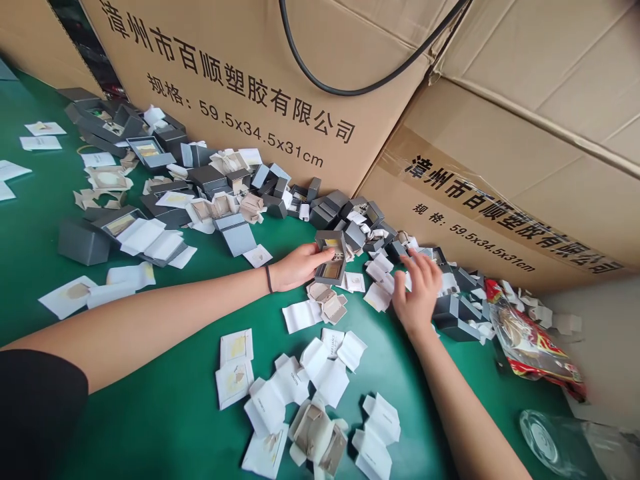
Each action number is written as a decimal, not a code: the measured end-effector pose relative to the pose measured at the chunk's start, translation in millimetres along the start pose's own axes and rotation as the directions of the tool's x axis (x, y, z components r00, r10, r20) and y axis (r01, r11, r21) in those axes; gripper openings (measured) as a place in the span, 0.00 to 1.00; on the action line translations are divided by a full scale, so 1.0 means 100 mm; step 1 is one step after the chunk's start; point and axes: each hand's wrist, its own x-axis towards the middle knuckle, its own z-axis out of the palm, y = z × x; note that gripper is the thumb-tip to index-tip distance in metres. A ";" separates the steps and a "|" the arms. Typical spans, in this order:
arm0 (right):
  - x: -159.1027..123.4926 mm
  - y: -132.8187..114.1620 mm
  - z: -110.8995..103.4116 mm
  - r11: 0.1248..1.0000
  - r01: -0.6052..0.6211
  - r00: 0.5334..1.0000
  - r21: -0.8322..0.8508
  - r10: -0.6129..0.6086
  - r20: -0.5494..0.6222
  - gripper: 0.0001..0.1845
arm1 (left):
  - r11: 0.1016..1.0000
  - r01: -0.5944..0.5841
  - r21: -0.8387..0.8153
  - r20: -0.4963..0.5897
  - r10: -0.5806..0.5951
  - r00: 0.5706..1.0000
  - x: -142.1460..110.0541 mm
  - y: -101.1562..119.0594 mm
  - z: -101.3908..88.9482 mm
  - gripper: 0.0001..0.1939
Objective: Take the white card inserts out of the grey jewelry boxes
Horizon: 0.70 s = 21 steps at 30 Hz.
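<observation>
My left hand (299,267) grips a small dark grey box (331,272) that is open, its thumb on the inner edge. Inside the box some gold-coloured and dark content shows, too small to make out. To the right, my right hand (420,287) hovers by the pile with its fingers apart, over white paper pieces (381,273); whether the fingertips touch any is unclear. Just under the held box lies a beige folded card insert (327,301). Nearer to me, white folded cards (287,380) and another beige insert (319,437) are scattered on the green table (175,427).
Grey boxes (210,179) and paper scraps form a heap along large cardboard cartons (240,87) at the back. A black cable (345,90) hangs before them. On the right lie a red plastic food packet (530,340) and a clear container (545,440).
</observation>
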 end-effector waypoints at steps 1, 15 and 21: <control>0.01 0.10 -0.01 0.985 -0.106 0.994 -0.138 0.101 -0.046 0.21 | 1.000 0.002 0.003 0.000 -0.002 1.000 0.00 0.00 0.00 0.13; 0.11 0.63 -0.31 0.927 -0.370 0.921 -0.067 0.376 0.106 0.30 | 0.998 0.006 0.057 -0.007 -0.006 1.000 0.00 -0.01 0.00 0.20; -0.02 1.57 -0.74 0.732 -0.630 0.767 -0.260 0.639 -0.059 0.29 | 0.997 -0.017 0.076 0.020 0.016 1.000 0.02 -0.04 0.00 0.23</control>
